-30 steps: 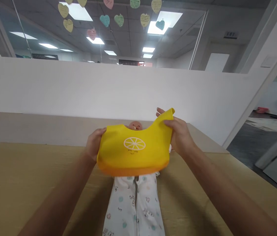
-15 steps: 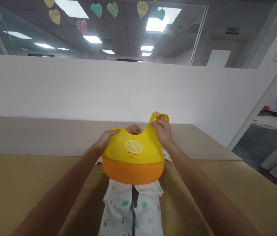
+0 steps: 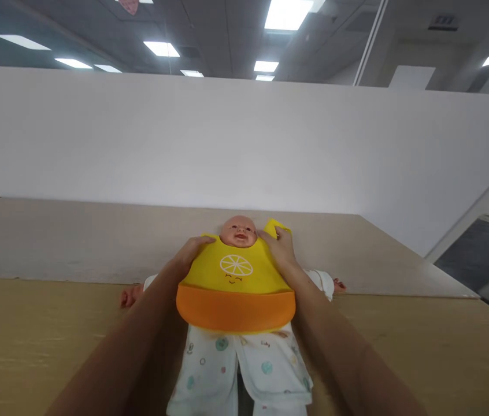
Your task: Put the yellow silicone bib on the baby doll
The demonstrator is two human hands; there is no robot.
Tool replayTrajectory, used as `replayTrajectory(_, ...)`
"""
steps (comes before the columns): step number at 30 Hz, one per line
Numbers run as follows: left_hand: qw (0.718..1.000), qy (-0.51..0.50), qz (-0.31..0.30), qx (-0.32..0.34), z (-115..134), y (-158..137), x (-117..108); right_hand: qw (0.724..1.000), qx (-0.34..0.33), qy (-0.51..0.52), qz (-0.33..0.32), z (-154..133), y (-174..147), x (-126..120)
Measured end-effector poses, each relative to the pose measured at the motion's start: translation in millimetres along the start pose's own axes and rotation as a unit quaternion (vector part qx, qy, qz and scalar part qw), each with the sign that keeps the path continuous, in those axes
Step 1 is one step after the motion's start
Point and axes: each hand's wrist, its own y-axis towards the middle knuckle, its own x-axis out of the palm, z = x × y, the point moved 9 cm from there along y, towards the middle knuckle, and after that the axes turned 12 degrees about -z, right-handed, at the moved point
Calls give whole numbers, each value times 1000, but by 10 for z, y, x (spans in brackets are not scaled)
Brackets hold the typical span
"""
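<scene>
A yellow bib [image 3: 248, 257] with an orange pocket and a white citrus-slice print lies over the chest of a baby doll [image 3: 239, 226]. The doll is on its back in white printed clothes [image 3: 214, 364], arms spread out to both sides. My left hand [image 3: 195, 249] is closed on the bib's upper left corner, beside the doll's neck. On the other side, my right hand [image 3: 281, 245] grips the upper right part of the bib, where its yellow strap sticks up past my fingers. Parts of the doll's arms are behind my forearms.
The doll lies on a wooden table [image 3: 54, 335], with its head over a paler board [image 3: 75, 240] along the back. Behind that stands a white low wall [image 3: 184, 144] with glass above it. A doorway opens at the far right.
The bib has come down onto the doll's chest, with both hands still on it. The doll's face and outstretched hands now show. My view has tilted downward.
</scene>
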Motion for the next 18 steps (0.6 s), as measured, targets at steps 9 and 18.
replayTrajectory(9,995,-56,-81,-32,-184,98,87,984,123,127,-6,347,-60,107)
replayTrajectory(18,986,-109,-124,-5,-200,135,88,958,184,218,-35,573,-32,132)
